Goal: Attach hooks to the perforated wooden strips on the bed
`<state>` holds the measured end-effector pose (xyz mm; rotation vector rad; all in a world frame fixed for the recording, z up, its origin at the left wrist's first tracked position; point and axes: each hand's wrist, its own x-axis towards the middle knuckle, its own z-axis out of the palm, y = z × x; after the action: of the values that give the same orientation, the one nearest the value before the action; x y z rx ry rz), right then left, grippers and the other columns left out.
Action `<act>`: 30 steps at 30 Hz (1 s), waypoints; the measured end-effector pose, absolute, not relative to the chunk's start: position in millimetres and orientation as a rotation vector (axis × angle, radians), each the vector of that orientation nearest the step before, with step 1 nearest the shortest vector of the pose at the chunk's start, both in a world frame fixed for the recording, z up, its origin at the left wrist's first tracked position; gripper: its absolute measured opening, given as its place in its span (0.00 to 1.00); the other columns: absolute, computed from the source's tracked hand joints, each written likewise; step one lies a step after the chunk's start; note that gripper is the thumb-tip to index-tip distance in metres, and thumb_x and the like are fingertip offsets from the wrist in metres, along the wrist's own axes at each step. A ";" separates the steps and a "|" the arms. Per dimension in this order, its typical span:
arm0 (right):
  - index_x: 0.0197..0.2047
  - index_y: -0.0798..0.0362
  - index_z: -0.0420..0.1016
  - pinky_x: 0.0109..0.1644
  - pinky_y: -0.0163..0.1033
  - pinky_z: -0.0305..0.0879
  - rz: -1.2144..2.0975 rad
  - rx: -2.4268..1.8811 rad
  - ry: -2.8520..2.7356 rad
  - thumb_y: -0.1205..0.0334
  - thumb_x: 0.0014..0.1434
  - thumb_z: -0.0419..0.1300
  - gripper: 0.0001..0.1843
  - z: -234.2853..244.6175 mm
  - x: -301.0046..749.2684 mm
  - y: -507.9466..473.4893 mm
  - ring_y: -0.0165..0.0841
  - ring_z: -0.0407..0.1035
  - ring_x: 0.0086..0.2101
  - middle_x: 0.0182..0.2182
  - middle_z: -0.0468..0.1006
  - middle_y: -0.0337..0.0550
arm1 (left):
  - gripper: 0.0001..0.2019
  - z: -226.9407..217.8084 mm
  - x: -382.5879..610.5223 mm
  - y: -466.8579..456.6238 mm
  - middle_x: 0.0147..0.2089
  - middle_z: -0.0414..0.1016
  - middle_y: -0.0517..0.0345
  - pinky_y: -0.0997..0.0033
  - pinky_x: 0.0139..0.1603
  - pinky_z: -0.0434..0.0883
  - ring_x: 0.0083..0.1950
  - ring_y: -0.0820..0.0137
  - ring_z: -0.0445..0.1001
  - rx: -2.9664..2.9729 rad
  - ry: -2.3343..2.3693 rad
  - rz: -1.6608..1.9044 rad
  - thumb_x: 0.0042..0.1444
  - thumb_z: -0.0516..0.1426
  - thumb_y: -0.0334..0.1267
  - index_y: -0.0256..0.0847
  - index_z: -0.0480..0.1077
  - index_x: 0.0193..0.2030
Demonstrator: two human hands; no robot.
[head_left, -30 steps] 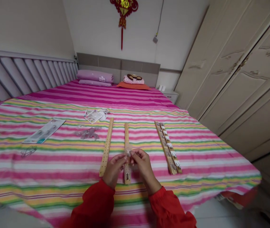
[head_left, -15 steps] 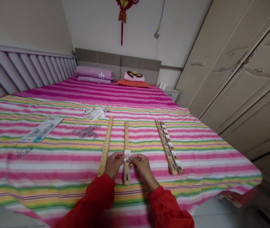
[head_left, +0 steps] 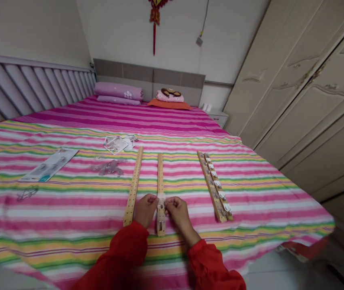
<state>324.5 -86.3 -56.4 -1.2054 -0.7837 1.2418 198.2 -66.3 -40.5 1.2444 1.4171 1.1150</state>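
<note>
On the bed cover lies a narrow wooden strip (head_left: 160,173) with rows of holes. A clear plastic hook piece (head_left: 161,201) with a small metal part sits flat across it. My left hand (head_left: 146,209) pinches the left edge of this piece, and my right hand (head_left: 178,209) pinches its right edge, fingers closed. Nearer to me, a similar clear hook (head_left: 161,225) is on the strip's end. Left of my left hand lies a longer bare wooden strip (head_left: 134,185) with holes.
Two strips bearing a row of hooks (head_left: 217,184) lie to the right. On the left are a flat hook package (head_left: 51,164), a grey translucent pile (head_left: 109,167), a thin loop (head_left: 27,193) and several clear packets (head_left: 117,143). A wardrobe (head_left: 305,88) stands at the right.
The pale piece that stood up above the strip between my fingers now lies lower, flat along the wood. Both hands stay at the same spot.
</note>
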 end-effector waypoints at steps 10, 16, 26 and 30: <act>0.22 0.54 0.69 0.16 0.30 0.56 1.200 -1.232 -0.815 0.57 0.38 0.67 0.12 -65.7 324.1 -85.8 0.24 0.60 0.13 0.13 0.69 0.32 | 0.06 -49.8 198.3 -62.7 0.23 0.73 0.60 0.71 0.30 0.66 0.26 0.69 0.71 1.259 1.445 1.113 0.40 0.58 0.39 0.40 0.70 0.24; 0.23 0.54 0.69 0.16 0.29 0.55 1.198 -1.242 -0.831 0.57 0.39 0.66 0.12 -68.4 323.8 -85.1 0.24 0.59 0.13 0.12 0.68 0.31 | 0.06 -59.8 198.5 -59.1 0.22 0.73 0.60 0.70 0.30 0.67 0.26 0.70 0.71 1.236 1.440 1.154 0.39 0.59 0.38 0.39 0.70 0.25; 0.31 0.54 0.73 0.17 0.31 0.57 1.206 -1.205 -0.824 0.57 0.37 0.69 0.17 -70.2 323.6 -85.8 0.25 0.59 0.13 0.14 0.65 0.28 | 0.10 -62.1 195.3 -58.0 0.28 0.71 0.60 0.69 0.35 0.69 0.30 0.70 0.71 1.288 1.356 1.215 0.39 0.60 0.38 0.40 0.75 0.31; 0.43 0.56 0.78 0.25 0.35 0.64 1.129 -1.204 -0.997 0.57 0.45 0.65 0.21 -77.0 326.1 -86.4 0.28 0.63 0.20 0.18 0.70 0.33 | 0.14 -63.5 190.6 -60.9 0.31 0.69 0.57 0.63 0.42 0.69 0.36 0.66 0.70 1.479 1.305 1.113 0.45 0.56 0.42 0.41 0.78 0.36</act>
<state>326.1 -86.4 -77.0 -1.2035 -0.9972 1.1294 190.6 -60.9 -63.5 1.4795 1.3046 1.1128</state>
